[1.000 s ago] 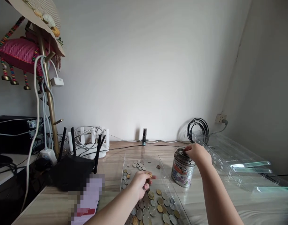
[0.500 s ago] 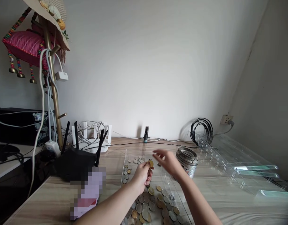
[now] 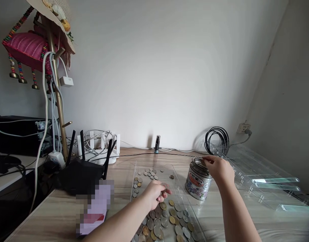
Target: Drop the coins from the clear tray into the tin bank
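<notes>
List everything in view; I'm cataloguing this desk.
coins: many, silver and brass, on the tray
tray: one, clear, table centre
tin: one, silver with printed label, right of tray
black router: one, black, table left
white router: one, white, behind the black router
cable coil: one, black, back right
clear panels: several, transparent, table right
small bottle: one, dark, by the wall
basket: one, pink, hanging upper left
table: one, light wood, underneath
left hand: one, curled over the coins, grip unclear
right hand: one, fingertips at the tin's top
</notes>
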The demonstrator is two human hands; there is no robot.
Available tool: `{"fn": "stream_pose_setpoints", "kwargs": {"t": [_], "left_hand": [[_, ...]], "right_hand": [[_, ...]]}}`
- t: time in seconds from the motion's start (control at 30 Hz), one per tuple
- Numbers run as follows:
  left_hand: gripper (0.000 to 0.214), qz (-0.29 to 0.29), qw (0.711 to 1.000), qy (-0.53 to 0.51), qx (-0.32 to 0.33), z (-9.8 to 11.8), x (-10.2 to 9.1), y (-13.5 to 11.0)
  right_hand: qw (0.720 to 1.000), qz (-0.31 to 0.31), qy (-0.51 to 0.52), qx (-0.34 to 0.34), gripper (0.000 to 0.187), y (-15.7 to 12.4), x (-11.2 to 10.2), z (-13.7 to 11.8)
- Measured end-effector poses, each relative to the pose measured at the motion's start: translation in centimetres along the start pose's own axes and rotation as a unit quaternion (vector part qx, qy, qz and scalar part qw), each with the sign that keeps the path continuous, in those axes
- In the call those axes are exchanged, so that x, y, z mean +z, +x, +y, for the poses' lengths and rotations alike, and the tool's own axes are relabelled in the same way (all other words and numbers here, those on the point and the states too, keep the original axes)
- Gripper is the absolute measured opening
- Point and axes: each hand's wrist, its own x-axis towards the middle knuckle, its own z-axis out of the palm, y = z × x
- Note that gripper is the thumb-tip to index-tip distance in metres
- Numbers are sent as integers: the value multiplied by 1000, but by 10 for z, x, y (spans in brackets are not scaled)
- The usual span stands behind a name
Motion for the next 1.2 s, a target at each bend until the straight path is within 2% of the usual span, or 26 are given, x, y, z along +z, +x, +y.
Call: {"fn": "stream_pose_setpoints", "kwargs": {"t": [0.1,0.17,0.27,0.3,0.33,0.37,0.4,0.47,0.53,0.57,0.73,0.93,1.07,1.13,1.2], "left_hand": [[12,-19,999,19,22,1,0,-2],[16,-31,999,22,39,1,-1,-4],[21,-23,998,10,55,2,-2,-5],[21,-17,998,2,58,2,-2,-5],[20,-11,998,-7,59,2,-2,-5],[19,-6,998,-15,58,2,-2,-4],[17,1,998,-23,57,2,-2,-3],[12,15,997,-39,57,2,-1,-1],[8,28,997,-53,56,2,-1,1],[7,33,996,-58,53,2,-1,1],[7,47,996,-70,24,1,0,3],[4,25,994,-50,97,0,-1,1],[11,21,994,-50,99,1,-1,-1],[11,25,994,-60,84,1,-1,-1],[9,34,995,-69,70,1,-1,0]], "right_hand": [[999,-51,-3,-6,17,0,6,9],[999,-16,11,-41,20,-4,9,3],[990,84,67,-88,28,-17,9,-21],[987,76,98,-102,30,-23,9,-31],[983,33,133,-121,31,-29,10,-42],[974,-40,169,-148,30,-36,13,-52],[954,-128,200,-181,29,-42,17,-61],[895,-293,239,-239,25,-53,28,-76],[851,-383,252,-258,22,-61,39,-83],[843,-398,254,-257,20,-64,43,-85],[873,-350,218,-260,12,-68,45,-86],[870,-372,220,-236,17,-69,48,-86],[875,-360,232,-226,12,-69,54,-87],[887,-320,248,-221,11,-64,48,-85],[927,-223,230,-197,16,-53,35,-75]]}}
